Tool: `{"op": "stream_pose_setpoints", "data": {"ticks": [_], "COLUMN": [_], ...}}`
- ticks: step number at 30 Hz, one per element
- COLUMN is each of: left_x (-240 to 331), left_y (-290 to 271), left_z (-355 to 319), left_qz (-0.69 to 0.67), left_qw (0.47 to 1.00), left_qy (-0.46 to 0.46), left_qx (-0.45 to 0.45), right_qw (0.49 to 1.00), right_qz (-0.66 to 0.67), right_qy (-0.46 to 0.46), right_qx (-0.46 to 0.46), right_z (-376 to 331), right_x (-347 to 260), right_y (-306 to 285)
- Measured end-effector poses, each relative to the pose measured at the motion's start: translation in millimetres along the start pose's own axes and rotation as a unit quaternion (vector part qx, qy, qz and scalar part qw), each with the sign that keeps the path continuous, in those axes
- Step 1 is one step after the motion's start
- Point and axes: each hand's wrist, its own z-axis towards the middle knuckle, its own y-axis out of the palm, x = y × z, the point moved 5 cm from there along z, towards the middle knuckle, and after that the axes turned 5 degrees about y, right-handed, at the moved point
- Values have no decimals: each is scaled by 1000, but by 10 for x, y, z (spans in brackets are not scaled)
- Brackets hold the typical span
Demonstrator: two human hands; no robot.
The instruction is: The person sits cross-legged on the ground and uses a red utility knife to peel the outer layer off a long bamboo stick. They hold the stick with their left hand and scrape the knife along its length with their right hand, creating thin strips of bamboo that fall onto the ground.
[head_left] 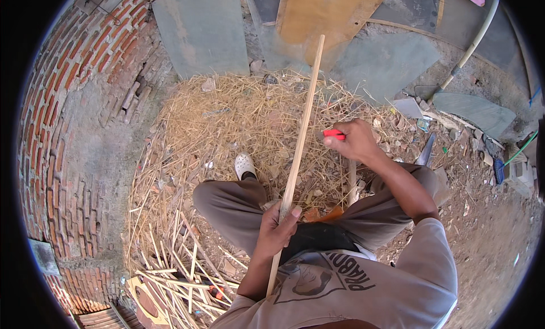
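A long, pale strip of bamboo or wood (pixel 302 130) stands slanted before me, its lower end reaching past my left forearm toward my shirt. My left hand (pixel 276 231) is closed round its lower part, thumb laid along it. To the right of the strip, my right hand (pixel 357 142) grips a small red-handled knife (pixel 334 134); its blade end points toward the strip and is hard to make out. A gap seems to lie between knife and strip. Below the right hand, an upright wooden piece (pixel 352 181) stands between my legs.
Straw-like shavings (pixel 227 122) cover the ground around my white clog (pixel 244 164). Several cut strips (pixel 187 278) lie in a heap at lower left. A brick wall (pixel 68 159) rises on the left. Grey sheets (pixel 201 34) lean at the back. A saw-like blade (pixel 425 150) shows beyond my right knee.
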Motion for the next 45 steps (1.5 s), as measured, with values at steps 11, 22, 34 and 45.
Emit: {"op": "stream_pose_setpoints", "data": {"ticks": [11,22,34,45], "left_x": [150,252,238,61], "left_y": [198,328,324,271], "left_z": [235,233,154,-196], "left_qz": [-29,34,87,81], "left_qw": [999,999,996,995], "left_qy": [10,-4,17,-37], "left_qx": [-24,-23,-28,-44], "right_qw": [991,976,968,972], "right_qz": [-74,-82,-122,-118], "right_qy": [-110,-171,-162,91], "right_qx": [33,103,148,181], "right_z": [-114,-72,158,587], "right_x": [-404,-324,-39,752], "right_y": [39,-94,-149,-615]}}
